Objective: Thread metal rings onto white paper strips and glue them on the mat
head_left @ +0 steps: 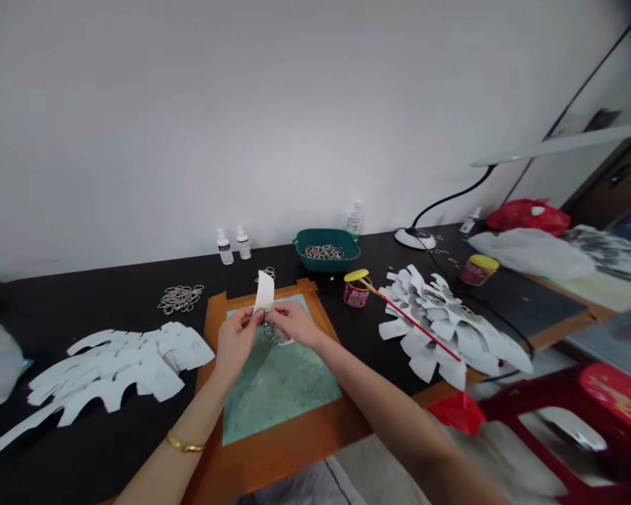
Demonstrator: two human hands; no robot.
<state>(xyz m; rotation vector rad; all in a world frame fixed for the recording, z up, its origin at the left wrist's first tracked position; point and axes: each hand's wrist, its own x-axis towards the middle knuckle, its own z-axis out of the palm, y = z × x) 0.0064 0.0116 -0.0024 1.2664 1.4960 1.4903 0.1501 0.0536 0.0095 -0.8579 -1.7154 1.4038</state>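
Above a pale green sheet (287,379), both hands meet at a white paper-like strip (264,289) that sticks up between them. My left hand (238,338) pinches the strip's lower end from the left. My right hand (295,322) is closed from the other side, its fingertips at a small metal ring (266,322) against the strip. More ring shapes hang just under the fingers; how they join the strip is too small to tell. A gold bangle (184,443) circles the left wrist.
White cut-out pieces (131,361) lie left, beside loose metal rings (181,299). Behind stand two small bottles (225,247) and a green basin (326,263) of metal parts. To the right are a yellow-lidded tub (356,293), a red stick (415,322), more white pieces (446,319) and a lamp (415,240).
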